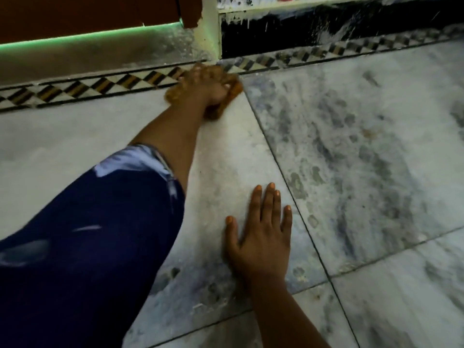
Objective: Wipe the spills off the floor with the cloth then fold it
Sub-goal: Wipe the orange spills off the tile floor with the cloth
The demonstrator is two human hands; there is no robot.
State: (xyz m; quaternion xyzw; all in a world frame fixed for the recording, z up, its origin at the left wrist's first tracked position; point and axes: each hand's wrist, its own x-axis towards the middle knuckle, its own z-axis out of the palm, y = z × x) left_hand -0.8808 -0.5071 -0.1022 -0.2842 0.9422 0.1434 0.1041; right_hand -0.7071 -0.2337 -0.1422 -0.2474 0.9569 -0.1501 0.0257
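Observation:
An orange-brown cloth [234, 87] is bunched on the marble floor [351, 146], at the far edge beside the patterned border strip. My left hand [208, 86] reaches far forward and presses down on it, fingers closed over the fabric, blurred by motion. Most of the cloth is hidden beneath that hand. My right hand [261, 229] lies flat on the floor nearer to me, fingers spread, holding nothing. Dark smudged marks and footprints cover the tile [364, 172] to the right of both hands.
A diamond-pattern border [100, 85] runs along the far edge of the floor. Behind it stand a raised step with a green light strip [88, 37], a pale door post [211, 28] and a black skirting wall [288, 33]. My blue sleeve [88, 234] fills the lower left.

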